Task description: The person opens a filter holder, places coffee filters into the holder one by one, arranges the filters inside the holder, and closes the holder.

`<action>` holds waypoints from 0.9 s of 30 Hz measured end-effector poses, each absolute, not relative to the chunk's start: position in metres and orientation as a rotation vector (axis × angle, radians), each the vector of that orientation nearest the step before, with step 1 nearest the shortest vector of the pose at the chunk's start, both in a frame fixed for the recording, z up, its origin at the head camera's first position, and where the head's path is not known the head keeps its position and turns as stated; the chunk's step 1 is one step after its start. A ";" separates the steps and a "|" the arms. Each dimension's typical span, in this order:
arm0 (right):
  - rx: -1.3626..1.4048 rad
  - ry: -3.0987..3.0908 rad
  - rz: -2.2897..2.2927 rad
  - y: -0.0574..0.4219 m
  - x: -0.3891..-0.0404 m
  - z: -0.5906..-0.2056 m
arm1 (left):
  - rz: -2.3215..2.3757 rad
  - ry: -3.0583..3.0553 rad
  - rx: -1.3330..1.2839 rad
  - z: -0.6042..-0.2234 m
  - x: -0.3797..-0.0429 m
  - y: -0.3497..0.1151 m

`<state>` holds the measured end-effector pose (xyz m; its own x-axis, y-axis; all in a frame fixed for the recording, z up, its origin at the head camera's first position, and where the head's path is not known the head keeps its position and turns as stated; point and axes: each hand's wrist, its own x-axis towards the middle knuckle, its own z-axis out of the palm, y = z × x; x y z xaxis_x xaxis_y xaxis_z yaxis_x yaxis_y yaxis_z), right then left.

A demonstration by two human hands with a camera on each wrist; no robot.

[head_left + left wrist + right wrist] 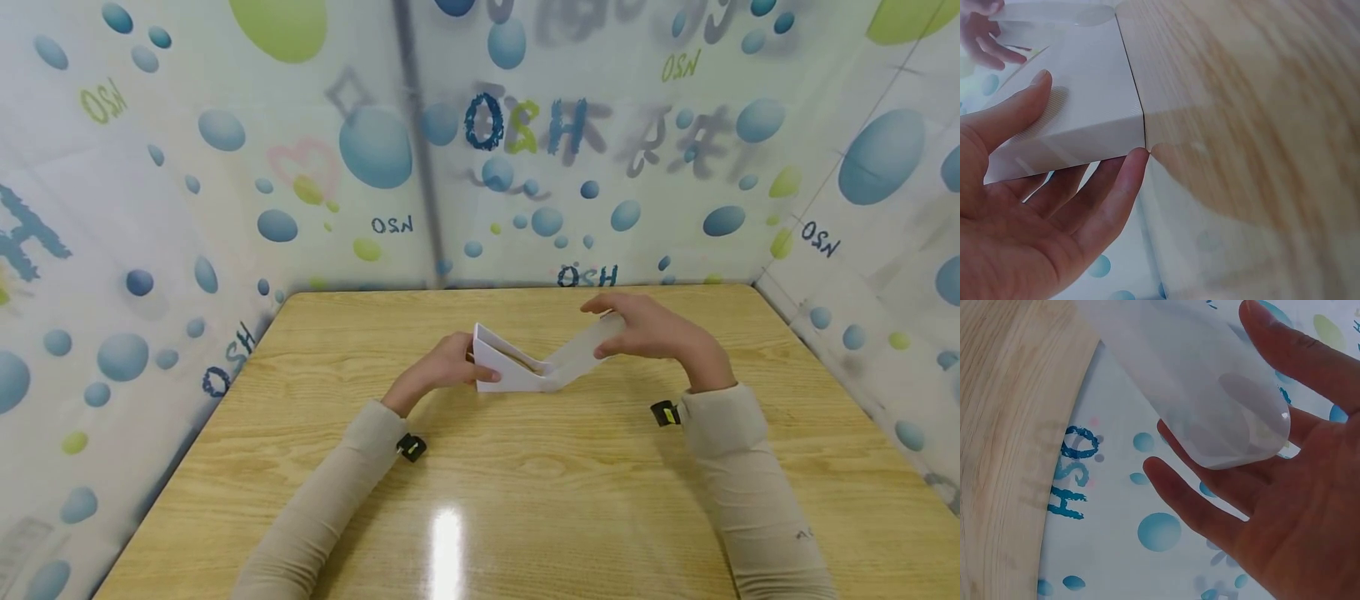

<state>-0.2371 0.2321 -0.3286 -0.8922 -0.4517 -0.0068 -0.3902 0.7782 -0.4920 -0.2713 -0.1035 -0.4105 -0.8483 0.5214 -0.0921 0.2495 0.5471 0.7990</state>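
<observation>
My left hand (447, 361) grips the tall left end of a white box (508, 377), thumb on the near side and fingers round the end. The box has a sloping open top and stands low on the table; in the left wrist view its smooth wall (1085, 81) lies under the thumb. From its low right end a translucent plastic piece (579, 354) slants up to the right. My right hand (651, 327) holds the raised end of that piece between thumb and fingers. In the right wrist view this rounded end (1235, 425) lies between them.
A wood-grained table (540, 492) lies beneath both hands, with a bright light reflection near its front. Patterned cloth walls (525, 200) rise along its back and sides. A small black device (411, 447) sits at the left cuff, another (665, 413) at the right.
</observation>
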 end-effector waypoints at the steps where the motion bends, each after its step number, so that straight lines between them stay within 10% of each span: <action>1: -0.673 2.842 -0.743 0.233 -0.237 -0.329 | 1.198 2.469 0.637 -0.411 -0.271 -0.104; 27: -0.693 2.731 -0.860 0.255 -0.256 -0.349 | 1.202 2.469 0.641 -0.409 -0.271 -0.105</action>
